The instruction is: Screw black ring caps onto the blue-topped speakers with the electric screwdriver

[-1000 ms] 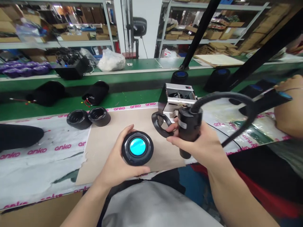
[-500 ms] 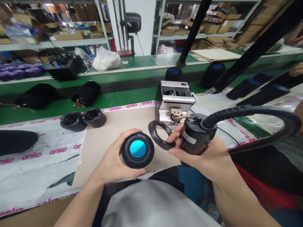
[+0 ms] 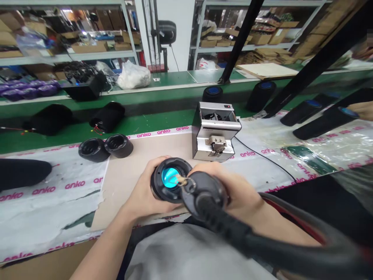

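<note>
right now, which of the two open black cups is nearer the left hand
The cup at picture right, on the tan sheet; the other cup is farther from the left hand.

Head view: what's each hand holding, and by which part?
Left hand: the cylinder, around its side. Right hand: the corded tool, around its body.

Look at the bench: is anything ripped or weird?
Yes, the white sheet looks ripped: left of the brown sheet, a ragged gap shows dark green underneath. I see no damage on the black cylinder in the left hand, though it's partly hidden.
</note>
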`<state>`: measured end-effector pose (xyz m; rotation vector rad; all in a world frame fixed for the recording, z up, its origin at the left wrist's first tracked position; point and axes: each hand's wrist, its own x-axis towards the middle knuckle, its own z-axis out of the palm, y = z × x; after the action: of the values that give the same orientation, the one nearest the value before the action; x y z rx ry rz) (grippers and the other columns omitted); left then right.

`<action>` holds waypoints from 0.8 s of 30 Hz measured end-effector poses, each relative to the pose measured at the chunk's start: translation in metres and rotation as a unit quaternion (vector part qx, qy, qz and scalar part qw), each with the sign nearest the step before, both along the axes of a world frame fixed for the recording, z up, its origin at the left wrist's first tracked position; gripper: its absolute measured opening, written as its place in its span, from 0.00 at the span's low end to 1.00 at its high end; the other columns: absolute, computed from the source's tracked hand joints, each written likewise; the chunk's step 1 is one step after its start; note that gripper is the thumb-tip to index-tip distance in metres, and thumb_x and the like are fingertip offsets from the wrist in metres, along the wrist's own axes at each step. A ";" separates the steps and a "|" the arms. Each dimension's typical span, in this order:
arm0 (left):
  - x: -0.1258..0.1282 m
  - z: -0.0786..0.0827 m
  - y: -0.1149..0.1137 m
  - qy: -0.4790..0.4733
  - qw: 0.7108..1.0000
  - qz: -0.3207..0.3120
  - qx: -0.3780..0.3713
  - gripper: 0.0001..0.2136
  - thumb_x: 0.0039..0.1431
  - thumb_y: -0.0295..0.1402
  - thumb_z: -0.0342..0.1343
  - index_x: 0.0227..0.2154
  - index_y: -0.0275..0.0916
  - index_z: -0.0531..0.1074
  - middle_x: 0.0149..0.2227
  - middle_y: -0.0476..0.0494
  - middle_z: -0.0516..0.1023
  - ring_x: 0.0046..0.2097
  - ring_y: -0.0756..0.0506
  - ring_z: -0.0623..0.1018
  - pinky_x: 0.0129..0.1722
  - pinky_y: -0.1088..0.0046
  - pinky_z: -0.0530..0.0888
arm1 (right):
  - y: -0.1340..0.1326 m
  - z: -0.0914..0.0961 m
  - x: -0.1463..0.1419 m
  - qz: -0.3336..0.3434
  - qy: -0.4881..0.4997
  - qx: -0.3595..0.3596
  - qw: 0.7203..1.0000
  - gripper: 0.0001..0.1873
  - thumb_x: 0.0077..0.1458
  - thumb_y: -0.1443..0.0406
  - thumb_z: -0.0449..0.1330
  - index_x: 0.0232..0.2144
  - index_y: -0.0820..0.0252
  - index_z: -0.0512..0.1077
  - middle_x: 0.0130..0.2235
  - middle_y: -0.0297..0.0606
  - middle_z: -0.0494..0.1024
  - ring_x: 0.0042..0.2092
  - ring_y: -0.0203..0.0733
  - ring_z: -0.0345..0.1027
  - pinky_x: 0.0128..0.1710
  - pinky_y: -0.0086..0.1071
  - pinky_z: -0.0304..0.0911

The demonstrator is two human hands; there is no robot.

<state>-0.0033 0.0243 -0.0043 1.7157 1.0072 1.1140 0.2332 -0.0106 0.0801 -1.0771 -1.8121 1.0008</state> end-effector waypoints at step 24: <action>-0.002 0.005 0.005 -0.032 0.999 -0.037 0.014 0.45 0.42 0.40 0.84 0.63 0.44 0.70 0.62 0.35 0.81 0.64 0.27 0.82 0.64 0.47 0.80 | 0.032 -0.001 0.005 -0.005 0.033 -0.068 0.997 0.38 0.44 0.57 0.85 0.56 0.52 0.79 0.50 0.38 0.85 0.55 0.56 0.79 0.58 0.47 0.76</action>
<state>-0.0048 0.0297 0.0005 1.7158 0.8848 1.1330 0.2377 0.0212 0.0790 -1.1192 -1.7041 1.1540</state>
